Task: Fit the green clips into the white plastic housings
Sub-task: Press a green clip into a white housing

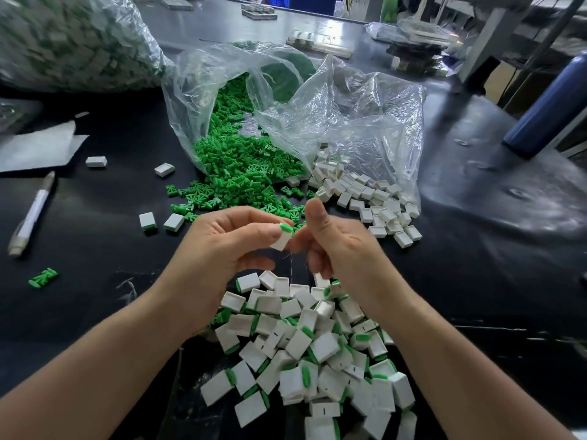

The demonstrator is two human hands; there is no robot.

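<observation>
Left hand [228,246] pinches a white housing [280,241] with a green clip [286,228] at its top, above the worktop [95,296]; light, stiff and likely slick, it seems best gripped by its flat sides.

View: single head-worn camera, wide-angle.
Facing: forward and down at tabletop [95,242].
Range: close over its near part.

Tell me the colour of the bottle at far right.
Dark blue; the bottle shows best in head view.
</observation>
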